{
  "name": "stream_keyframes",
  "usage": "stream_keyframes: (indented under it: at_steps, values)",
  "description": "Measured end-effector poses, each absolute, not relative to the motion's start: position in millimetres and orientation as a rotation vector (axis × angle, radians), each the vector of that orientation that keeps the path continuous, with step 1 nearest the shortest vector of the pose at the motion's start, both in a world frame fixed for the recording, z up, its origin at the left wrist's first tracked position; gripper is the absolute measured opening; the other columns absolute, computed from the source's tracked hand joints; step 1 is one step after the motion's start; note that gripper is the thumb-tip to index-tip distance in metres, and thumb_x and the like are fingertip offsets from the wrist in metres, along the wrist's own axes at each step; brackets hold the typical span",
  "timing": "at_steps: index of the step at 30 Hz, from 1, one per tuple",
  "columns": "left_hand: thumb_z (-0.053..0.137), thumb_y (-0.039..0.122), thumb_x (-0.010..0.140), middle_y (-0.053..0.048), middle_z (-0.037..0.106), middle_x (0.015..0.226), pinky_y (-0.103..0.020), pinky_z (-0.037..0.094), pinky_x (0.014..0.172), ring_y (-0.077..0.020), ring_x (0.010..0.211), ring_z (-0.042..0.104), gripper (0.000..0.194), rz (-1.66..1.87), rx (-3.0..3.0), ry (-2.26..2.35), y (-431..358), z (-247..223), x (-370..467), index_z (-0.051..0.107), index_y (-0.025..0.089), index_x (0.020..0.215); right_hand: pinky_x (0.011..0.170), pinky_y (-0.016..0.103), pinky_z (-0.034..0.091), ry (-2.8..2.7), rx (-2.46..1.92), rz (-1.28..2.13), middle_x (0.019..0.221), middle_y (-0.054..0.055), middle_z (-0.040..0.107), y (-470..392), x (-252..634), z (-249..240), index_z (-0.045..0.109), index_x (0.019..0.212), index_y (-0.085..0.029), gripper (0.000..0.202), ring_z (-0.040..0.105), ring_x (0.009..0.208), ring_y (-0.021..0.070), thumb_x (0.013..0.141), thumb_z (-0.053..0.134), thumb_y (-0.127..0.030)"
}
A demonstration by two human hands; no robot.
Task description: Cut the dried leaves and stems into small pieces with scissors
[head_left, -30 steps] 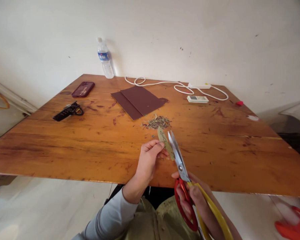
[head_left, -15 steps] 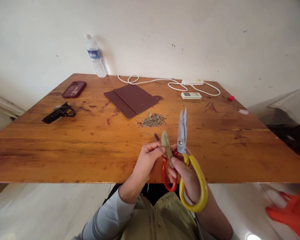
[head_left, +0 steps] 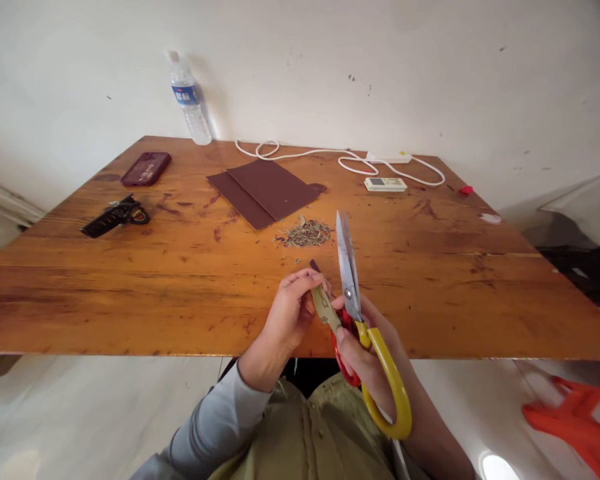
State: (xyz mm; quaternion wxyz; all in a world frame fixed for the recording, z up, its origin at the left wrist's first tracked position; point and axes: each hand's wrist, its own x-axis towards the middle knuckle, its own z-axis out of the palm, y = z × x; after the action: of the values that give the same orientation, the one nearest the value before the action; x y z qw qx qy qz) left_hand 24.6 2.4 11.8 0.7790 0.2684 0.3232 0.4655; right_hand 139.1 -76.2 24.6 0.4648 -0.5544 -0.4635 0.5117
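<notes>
My left hand (head_left: 291,305) pinches the upper end of a small khaki strip (head_left: 324,308) that bears black drawn lines. The strip's lower end is pressed under the thumb of my right hand (head_left: 367,350). That same hand also holds a pair of scissors (head_left: 350,280), one handle loop yellow and the other red, blades pointing up and away with their edges together. Just past my left fingertips shows a narrow dark brown piece (head_left: 315,266); whether it is held or lies on the table I cannot tell. Beyond is a pile of clippings (head_left: 307,233).
Two brown sheets (head_left: 273,191) overlap on the wooden table (head_left: 180,300). At left lie a phone (head_left: 147,169) and a black holder-like object (head_left: 115,217). A bottle (head_left: 190,107), a white cable (head_left: 310,153) and a remote (head_left: 385,185) are toward the wall.
The scissors have tilted and shifted left, and their blades have closed together. The strip has turned and moved slightly left and down in my hands. The view has tipped a little downward.
</notes>
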Motion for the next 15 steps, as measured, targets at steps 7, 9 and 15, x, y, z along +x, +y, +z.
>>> stream_keyframes:
  at_steps: [7,9,15]
  values:
    - [0.078,0.033,0.068,0.002,0.058,0.065,-0.023,0.047,0.048,-0.0091,0.049,0.053,0.025,0.916,0.531,0.618,1.1,15.8,23.7,0.061,0.015,0.073,0.035,0.020,0.036,-0.965,-1.291,1.272,0.055,-0.012,0.047,-74.4,141.1,22.7,0.047,0.107,-0.026,0.022,0.037,0.034,0.0069,0.087,0.055,-0.024]
    - [0.079,0.029,0.066,0.003,0.057,0.062,-0.022,0.049,0.047,-0.0095,0.048,0.054,0.024,0.930,0.564,0.641,-0.5,15.9,23.8,0.062,0.015,0.073,0.037,0.020,0.037,-0.963,-1.320,1.256,0.058,-0.011,0.048,-73.1,141.1,25.7,0.048,0.106,-0.026,0.021,0.037,0.035,0.0065,0.087,0.057,-0.024]
    - [0.077,0.024,0.063,0.005,0.053,0.053,-0.019,0.045,0.044,-0.0065,0.043,0.049,0.020,1.018,0.546,0.684,-1.3,13.5,23.2,0.059,0.015,0.064,0.032,0.019,0.030,-1.061,-1.320,1.379,0.052,-0.011,0.040,-78.4,149.6,31.0,0.050,0.108,-0.024,0.036,0.033,0.033,0.0067,0.090,0.059,-0.053]
